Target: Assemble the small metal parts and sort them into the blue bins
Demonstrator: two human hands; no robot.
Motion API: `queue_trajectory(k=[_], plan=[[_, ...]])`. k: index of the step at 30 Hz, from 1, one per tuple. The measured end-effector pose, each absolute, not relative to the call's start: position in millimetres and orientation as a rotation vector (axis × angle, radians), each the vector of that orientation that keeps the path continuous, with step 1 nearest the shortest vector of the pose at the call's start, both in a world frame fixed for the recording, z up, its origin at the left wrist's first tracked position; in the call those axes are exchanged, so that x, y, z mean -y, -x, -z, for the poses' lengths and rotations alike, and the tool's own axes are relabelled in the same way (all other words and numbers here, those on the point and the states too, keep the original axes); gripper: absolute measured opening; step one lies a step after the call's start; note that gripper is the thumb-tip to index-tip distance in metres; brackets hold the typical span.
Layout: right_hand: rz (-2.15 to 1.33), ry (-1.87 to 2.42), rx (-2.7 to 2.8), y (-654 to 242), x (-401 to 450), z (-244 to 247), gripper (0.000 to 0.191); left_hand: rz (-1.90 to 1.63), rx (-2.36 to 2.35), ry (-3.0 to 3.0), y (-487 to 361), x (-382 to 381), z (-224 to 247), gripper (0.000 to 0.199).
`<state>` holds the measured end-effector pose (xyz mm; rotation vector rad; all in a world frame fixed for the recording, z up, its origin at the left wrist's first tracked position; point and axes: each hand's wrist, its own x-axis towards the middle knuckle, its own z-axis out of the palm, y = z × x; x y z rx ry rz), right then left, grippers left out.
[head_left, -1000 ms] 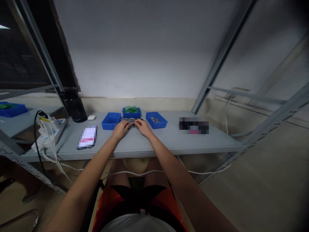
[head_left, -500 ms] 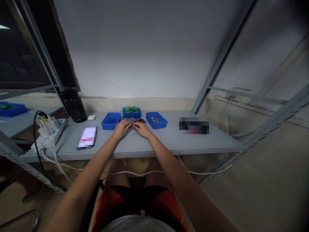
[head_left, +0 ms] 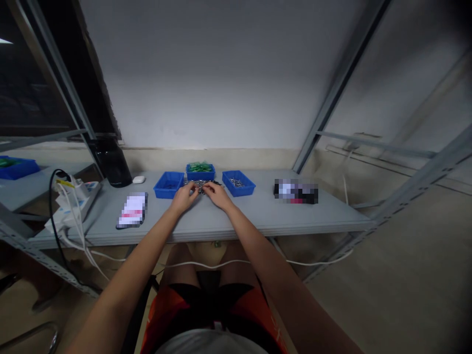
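A pile of small dark and silvery metal pieces (head_left: 202,184) lies on the grey shelf in front of me. At its left front edge is my left hand (head_left: 184,196), fingers curled together; what they pinch is too small to name. My right hand (head_left: 217,193) touches the pile from the right, its fingertips also pressed together on something too small to tell. Around the pile stand a blue tray (head_left: 168,186) with dark contents at left, a blue tray holding green items (head_left: 200,167) behind, and a blue tray with silvery pieces (head_left: 238,183) at right.
On the left are a phone (head_left: 132,210), a small white case (head_left: 138,180), a black bottle (head_left: 113,164) and a white power strip (head_left: 86,199) with cables. A blurred-out dark object (head_left: 296,191) lies at right. Metal uprights frame the shelf (head_left: 273,216).
My fingertips have moved slightly apart, and more of the pile shows between them. The view has shifted a little.
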<state>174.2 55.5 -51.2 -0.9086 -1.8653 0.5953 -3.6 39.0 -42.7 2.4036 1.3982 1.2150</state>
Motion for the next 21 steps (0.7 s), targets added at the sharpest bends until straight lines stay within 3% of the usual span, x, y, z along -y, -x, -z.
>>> queue_trajectory(k=[7,21], plan=[[-0.572,0.883,1.912,-172.5,-49.6,46.1,0.021,-1.047,-1.452,-2.490,2.1,-35.0,37.8,0.020],[-0.651,0.878,1.875,-173.6,-55.5,50.8,0.017,-1.077,-1.369,-2.502,2.8,-37.2,38.4,0.020]])
